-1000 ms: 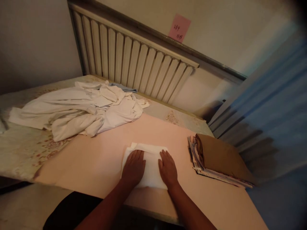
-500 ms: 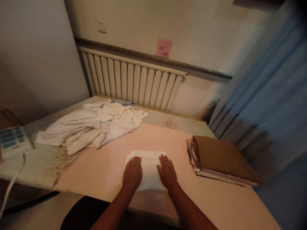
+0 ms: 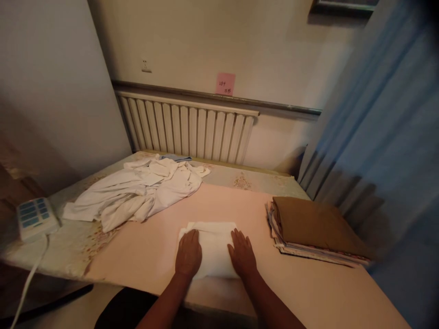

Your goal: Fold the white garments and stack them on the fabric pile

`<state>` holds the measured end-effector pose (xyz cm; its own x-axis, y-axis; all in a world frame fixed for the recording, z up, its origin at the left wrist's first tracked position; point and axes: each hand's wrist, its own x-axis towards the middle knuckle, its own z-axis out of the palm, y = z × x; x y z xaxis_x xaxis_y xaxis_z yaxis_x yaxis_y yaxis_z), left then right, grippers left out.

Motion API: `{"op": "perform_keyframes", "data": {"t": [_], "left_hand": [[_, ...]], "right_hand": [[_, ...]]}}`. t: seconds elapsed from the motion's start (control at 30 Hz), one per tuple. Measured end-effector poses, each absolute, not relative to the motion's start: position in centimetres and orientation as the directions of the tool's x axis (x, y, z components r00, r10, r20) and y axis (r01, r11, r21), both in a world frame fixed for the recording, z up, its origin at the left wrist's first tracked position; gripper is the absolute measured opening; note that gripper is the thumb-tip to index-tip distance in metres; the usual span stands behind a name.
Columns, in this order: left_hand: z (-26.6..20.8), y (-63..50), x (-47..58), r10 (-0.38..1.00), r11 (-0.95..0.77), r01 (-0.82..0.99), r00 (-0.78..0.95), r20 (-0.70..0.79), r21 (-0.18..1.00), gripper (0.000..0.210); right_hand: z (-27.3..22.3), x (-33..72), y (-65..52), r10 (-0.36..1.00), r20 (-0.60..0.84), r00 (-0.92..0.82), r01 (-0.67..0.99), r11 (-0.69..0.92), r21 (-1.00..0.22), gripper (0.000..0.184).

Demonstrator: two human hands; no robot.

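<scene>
A folded white cloth (image 3: pixel 215 251) lies flat on the pink table covering (image 3: pixel 164 246), close to the near edge. My left hand (image 3: pixel 188 253) rests palm down on its left side, fingers stretched forward. On the right side of the cloth lies my right hand (image 3: pixel 243 253), its fingers spread and the thumb pointing inward. Neither hand grips the fabric. A crease runs across the far part of the cloth.
A crumpled heap of white clothing (image 3: pixel 144 187) lies at the back left. To the right sits a stack of folded fabrics (image 3: pixel 315 228) topped by a brown one. A white power strip (image 3: pixel 36 218) with a cord is far left. A blue curtain (image 3: pixel 363 137) hangs at right.
The view has tilted up slightly, so the wall and table appear lower. Both hands stay on the white cloth, with the right hand's fingers a little farther toward its right edge.
</scene>
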<state>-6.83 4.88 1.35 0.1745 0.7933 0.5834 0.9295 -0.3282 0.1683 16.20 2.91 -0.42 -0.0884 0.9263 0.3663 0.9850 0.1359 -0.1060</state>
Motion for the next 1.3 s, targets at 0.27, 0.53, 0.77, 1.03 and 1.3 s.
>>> {"op": "perform_keyframes", "data": {"t": [0.27, 0.53, 0.77, 1.03, 1.3], "left_hand": [[2.3, 4.8, -6.6, 0.848, -0.192, 0.967, 0.078, 0.524, 0.166, 0.039], [2.5, 4.9, -6.5, 0.869, -0.166, 0.978, 0.085, 0.488, 0.125, 0.036], [2.7, 4.9, -6.5, 0.881, -0.157, 0.980, 0.082, 0.467, 0.125, 0.037], [3.0, 4.7, -6.4, 0.885, -0.167, 0.978, 0.093, 0.457, 0.123, 0.038], [3.0, 4.8, -6.5, 0.882, -0.170, 0.976, 0.091, 0.462, 0.134, 0.038]], "right_hand": [[-0.8, 16.5, 2.9, 0.907, 0.410, -0.092, 0.986, 0.141, -0.089, 0.049], [-2.3, 17.3, 2.2, 0.859, 0.506, -0.077, 0.980, 0.160, -0.122, 0.050], [-0.7, 17.4, 1.8, 0.856, 0.516, -0.034, 0.970, 0.152, -0.188, 0.051], [1.8, 10.7, 0.8, 0.750, 0.560, -0.352, 0.858, 0.498, -0.127, 0.043], [0.9, 11.3, 2.7, 0.832, 0.510, -0.219, 0.927, 0.341, -0.157, 0.039]]}}
